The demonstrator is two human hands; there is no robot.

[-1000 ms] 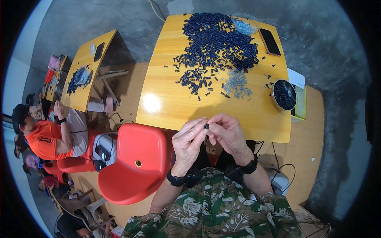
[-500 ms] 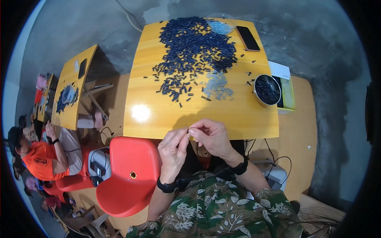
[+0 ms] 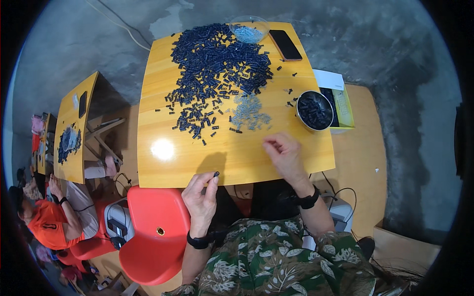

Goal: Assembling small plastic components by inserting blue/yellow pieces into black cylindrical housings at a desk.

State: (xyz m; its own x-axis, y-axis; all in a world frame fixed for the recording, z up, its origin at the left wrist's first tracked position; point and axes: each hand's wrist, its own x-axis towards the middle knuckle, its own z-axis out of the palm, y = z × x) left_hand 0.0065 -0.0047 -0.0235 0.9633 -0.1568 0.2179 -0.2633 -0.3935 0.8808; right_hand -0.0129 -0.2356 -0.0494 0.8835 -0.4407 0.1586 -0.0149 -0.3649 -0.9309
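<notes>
Near the table's front edge, my left hand (image 3: 200, 198) pinches a small black plastic piece (image 3: 216, 174) between thumb and fingertips. My right hand (image 3: 285, 154) hovers over the front right of the table, fingers curled and thumb pressed in; anything between them is hidden. Beyond it lies a loose patch of small silvery parts (image 3: 249, 114). A big heap of short black plastic pieces (image 3: 219, 59) spreads over the far middle of the table, thinning out toward me. To the right of my right hand, a round bowl (image 3: 315, 110) holds more black pieces.
The yellow table (image 3: 163, 128) also carries a clear dish (image 3: 249, 33) of silvery parts and a dark phone (image 3: 285, 45). An open box (image 3: 345, 111) stands past its right edge. A red chair (image 3: 158, 232) is at my left; a person in orange (image 3: 55, 222) sits farther left.
My hands, together half a second ago, have come apart. The right has moved right and forward over the table; the left keeps the black piece. The view has shifted somewhat.
</notes>
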